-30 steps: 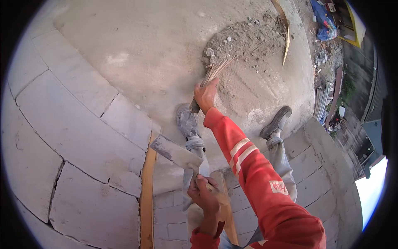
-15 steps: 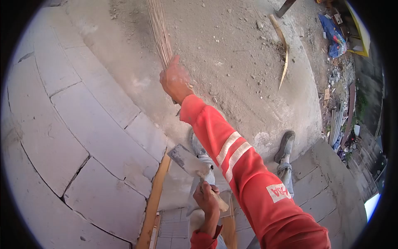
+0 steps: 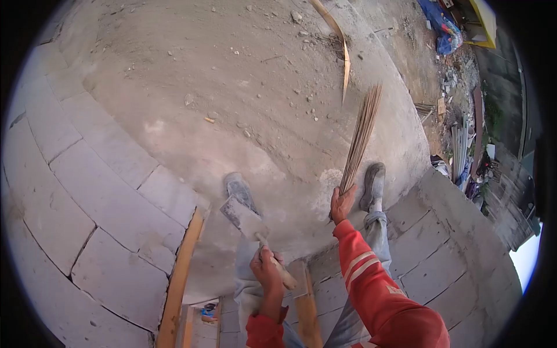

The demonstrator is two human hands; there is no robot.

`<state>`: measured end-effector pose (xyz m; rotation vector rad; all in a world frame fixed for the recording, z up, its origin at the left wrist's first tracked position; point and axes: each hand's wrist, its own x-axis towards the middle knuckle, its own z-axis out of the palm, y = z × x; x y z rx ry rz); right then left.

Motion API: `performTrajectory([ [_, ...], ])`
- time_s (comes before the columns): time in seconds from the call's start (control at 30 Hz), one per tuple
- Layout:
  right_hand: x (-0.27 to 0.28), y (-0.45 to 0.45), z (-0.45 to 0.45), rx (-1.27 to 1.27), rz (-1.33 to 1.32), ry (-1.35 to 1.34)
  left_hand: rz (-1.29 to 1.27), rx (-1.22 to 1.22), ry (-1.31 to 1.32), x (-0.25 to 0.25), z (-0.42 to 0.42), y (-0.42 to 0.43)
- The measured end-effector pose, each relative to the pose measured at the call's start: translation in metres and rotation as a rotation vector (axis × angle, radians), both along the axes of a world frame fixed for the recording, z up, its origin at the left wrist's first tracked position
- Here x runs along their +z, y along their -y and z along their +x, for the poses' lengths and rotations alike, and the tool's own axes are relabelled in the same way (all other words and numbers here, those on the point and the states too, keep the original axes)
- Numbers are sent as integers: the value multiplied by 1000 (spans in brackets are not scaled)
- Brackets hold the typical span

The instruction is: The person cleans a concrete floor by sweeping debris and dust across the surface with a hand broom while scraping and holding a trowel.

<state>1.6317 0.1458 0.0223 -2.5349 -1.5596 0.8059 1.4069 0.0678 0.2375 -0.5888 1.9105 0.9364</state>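
Note:
My right hand is closed round the bound end of a stick broom, whose thin bristles point up and slightly right, near my right shoe. Lower down, my left hand grips the wooden handle of a trowel. The trowel's flat, mortar-stained blade points up and left, over my left shoe. Dust and small stones lie scattered over the concrete floor beyond my feet.
A pale block wall curves along the left, with a wooden board at its edge. More blockwork is at the lower right. A curved strip lies on the floor. Debris and a blue sheet are at the upper right.
The broom has swung from the left over the floor to the right, close to my right shoe. Loose material is now spread out instead of heaped. The trowel stays in my left hand.

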Motion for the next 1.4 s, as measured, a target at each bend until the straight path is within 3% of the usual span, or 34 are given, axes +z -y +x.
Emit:
performTrajectory([
  [0.13,-73,-11,36,-102,52,137,-32,9,20,2,-8,-4],
  [0.27,-98,-63,-30,-142,-108,27,-29,9,45,5,-14,-2],
  [0.37,-120,-83,-95,31,-37,-20,-10,48,111,8,-21,-5],
  [0.6,-94,-200,-321,282,-171,-299,-22,171,106,14,-58,-11],
  [0.67,-65,-242,-392,491,-120,-410,-40,194,84,14,-67,-9],
  [0.77,-39,-241,-431,530,23,-458,-72,225,110,17,-70,-12],
  [0.87,-20,-192,-404,456,248,-411,-50,252,85,15,-68,-7],
  [0.97,32,-129,-319,117,-170,-513,24,282,37,10,-60,3],
  [1.0,24,-89,-283,95,-63,-458,20,279,33,10,-60,3],
  [1.17,51,87,-134,-451,-140,-300,-44,234,-4,11,-56,14],
  [1.27,-6,196,-72,-281,-180,76,-68,173,0,15,-62,17],
  [1.33,-66,245,-72,127,31,331,-66,161,-2,18,-64,21],
  [1.4,-99,240,-99,169,-156,301,-80,163,6,19,-69,28],
])
